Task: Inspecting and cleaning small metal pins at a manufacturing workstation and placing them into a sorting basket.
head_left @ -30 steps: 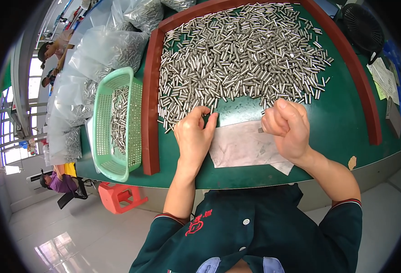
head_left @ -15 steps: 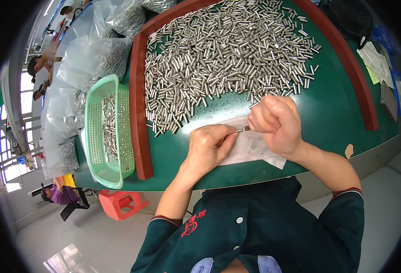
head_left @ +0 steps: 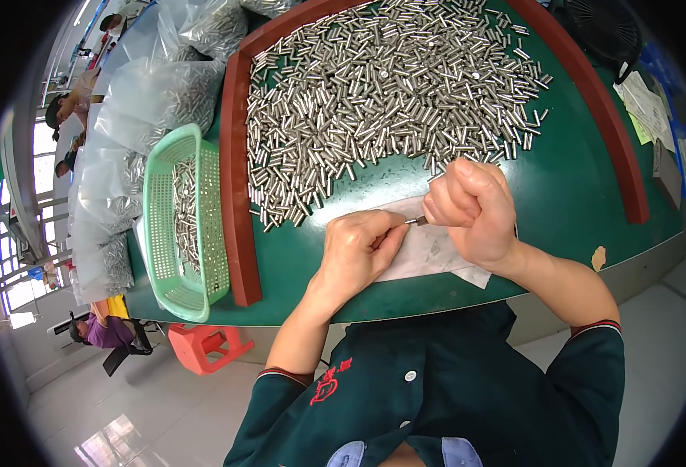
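Broadly, a green bench [head_left: 569, 191] fills the middle of the frame, and a wide heap of metal pins [head_left: 390, 93] covers its upper part. Clear plastic bags [head_left: 144, 101] filled with more pins line the upper left. A red-brown wooden border [head_left: 238, 179] runs along the heap's left, top and right sides. Just outside its left side stands a mint-green basket [head_left: 214, 233], partly filled with pins. Near the centre, the left hand [head_left: 365, 247] and right hand [head_left: 474, 210] face each other over a pale cloth [head_left: 429, 257]. The right fingers are curled into a fist around a small dark piece [head_left: 422, 220], mostly hidden. The left thumb and index finger are pinched together on a single slim pin [head_left: 411, 222], its shiny end pointing at the dark piece; whether the two touch is too small to tell.
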The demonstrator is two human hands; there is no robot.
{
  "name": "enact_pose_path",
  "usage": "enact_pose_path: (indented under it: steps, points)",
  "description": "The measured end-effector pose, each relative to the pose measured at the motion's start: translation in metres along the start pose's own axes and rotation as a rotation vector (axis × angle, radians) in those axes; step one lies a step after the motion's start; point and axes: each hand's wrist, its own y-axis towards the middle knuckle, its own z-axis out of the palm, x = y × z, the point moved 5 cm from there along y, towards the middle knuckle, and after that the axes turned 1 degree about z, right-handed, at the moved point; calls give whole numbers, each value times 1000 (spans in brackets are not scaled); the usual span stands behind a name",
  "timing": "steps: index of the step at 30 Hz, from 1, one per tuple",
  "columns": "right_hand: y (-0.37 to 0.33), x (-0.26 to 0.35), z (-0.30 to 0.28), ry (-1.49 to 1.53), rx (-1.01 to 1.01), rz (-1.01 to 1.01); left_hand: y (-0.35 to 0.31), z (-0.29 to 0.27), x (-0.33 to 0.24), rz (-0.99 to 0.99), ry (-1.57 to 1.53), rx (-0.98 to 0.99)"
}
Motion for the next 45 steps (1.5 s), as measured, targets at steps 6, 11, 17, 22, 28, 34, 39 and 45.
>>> enact_pose_path:
  steps: [6,11,17,22,28,34,39,45]
  points:
    - [1,-2,1,-74,-7,0,-2,1,-1,8,-7,4]
    - [-2,-7,4,-165,5,-14,-2,2,1,-3,-3,20]
    - [0,-3,5,-176,1,-36,-2,2,1,-42,-17,-5]
    - [2,2,2,-200,-24,-63,-1,-5,3,-233,-186,12]
    - [2,0,4,-97,-1,-24,-11,-5,34,-521,-1610,17]
    - [2,2,4,-111,-2,-35,-9,-7,36,-606,-1546,-31]
    - [3,2,2,-104,2,-32,-6,-24,46,-467,-1517,-132]
    - [3,2,3,-117,6,-30,-4,-51,44,-327,-53,-424]
